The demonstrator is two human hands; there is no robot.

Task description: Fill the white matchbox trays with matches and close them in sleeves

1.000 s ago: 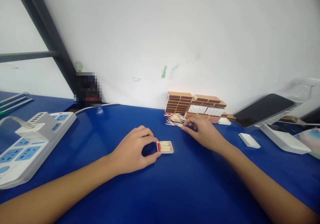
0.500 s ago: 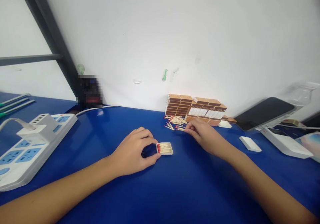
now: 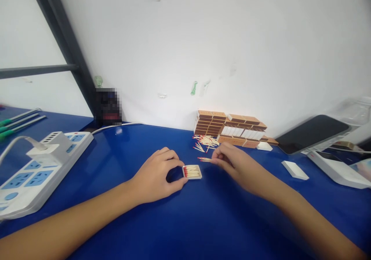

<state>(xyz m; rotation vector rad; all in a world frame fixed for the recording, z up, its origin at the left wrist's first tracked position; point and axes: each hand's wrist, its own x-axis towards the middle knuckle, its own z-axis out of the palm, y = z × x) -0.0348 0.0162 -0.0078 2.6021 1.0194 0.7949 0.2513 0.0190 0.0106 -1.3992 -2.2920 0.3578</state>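
Note:
Between the thumb and fingers of my left hand (image 3: 159, 175) is the left end of a small white matchbox tray (image 3: 199, 177), which rests on the blue table. Several red-headed matches (image 3: 192, 171) lie side by side in the tray, heads to the left. My right hand (image 3: 234, 165) pinches a few matches (image 3: 205, 160) by their plain ends, red heads pointing left, just beyond and right of the tray. Behind them a loose pile of matches (image 3: 206, 140) is spread on the table.
Stacked matchboxes (image 3: 210, 123) stand against the wall behind the pile. To the right are white tray pieces (image 3: 295, 170) and a phone (image 3: 314, 133) on a stand (image 3: 336, 171). A power strip (image 3: 43, 182) lies at left, near green-handled tools (image 3: 11, 130).
My right hand has drawn a few matches away from the pile, towards me and the tray. The left hand keeps its hold on the tray. The view has shifted slightly.

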